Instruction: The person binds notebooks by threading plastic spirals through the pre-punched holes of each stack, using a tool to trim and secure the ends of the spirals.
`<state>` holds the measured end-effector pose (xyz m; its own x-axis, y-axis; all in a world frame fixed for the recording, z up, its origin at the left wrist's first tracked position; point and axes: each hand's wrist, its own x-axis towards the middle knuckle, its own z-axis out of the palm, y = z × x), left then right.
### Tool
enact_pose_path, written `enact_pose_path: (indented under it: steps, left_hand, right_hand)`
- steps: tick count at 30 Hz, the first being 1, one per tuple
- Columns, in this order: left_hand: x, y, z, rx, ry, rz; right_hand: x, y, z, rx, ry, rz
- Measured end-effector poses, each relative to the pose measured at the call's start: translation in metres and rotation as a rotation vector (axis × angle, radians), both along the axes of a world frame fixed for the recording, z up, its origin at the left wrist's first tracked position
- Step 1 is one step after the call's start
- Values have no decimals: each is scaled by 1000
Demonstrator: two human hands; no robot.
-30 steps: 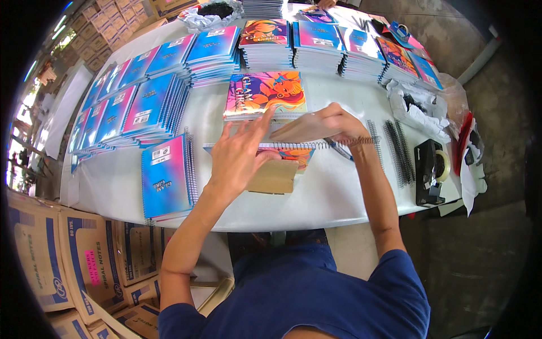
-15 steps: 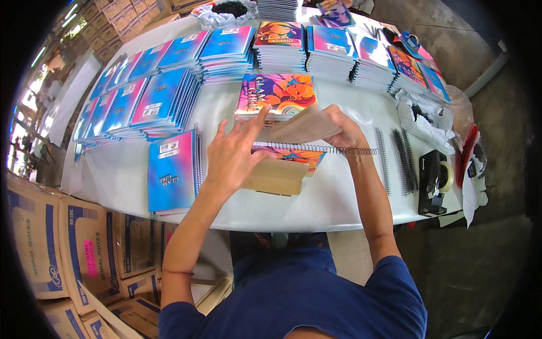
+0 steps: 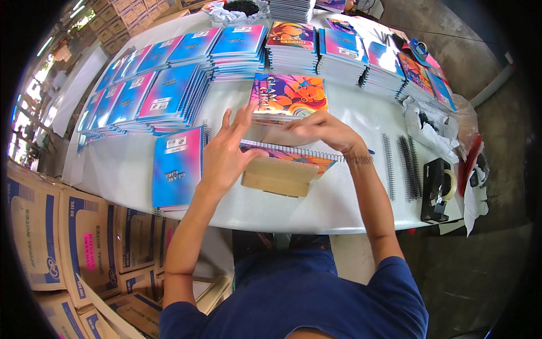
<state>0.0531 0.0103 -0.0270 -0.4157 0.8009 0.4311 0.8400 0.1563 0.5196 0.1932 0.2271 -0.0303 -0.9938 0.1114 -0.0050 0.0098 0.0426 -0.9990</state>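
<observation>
A notebook with a colorful illustrated cover stands on its edge in front of me, a dark spiral coil running along its top edge and sticking out past its right end. My left hand grips the notebook's left end, thumb on the near side, fingers raised behind. Over the back of the notebook, my right hand is blurred, its fingers bent toward the left. A brown cardboard piece leans against the near side. Just beyond lies a stack of illustrated covers or notebooks.
Stacks of blue-pink spiral notebooks line the table's left and far sides; one stack sits beside my left forearm. Loose coils, a black tape dispenser and a crumpled white wrapper lie right. Cartons stand lower left.
My right hand has moved left and turned over the notebook; the greyish-brown sheet it was lifting has dropped lower behind the coil. My left hand keeps its hold. The view has shifted slightly.
</observation>
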Motion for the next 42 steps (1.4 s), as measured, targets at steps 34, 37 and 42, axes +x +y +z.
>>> enact_pose_path:
  steps: [34,37,42]
  left_hand:
    - [-49,-1,-38,-2,-971,-420]
    - [-41,10,-13,200,-991,-377]
    - [-39,7,68,601,-748,-185]
  right_hand:
    - [51,46,7,414,-15,-624]
    - [86,108,-63,775,20,-822]
    - [112,75,-95,1597,8,-981]
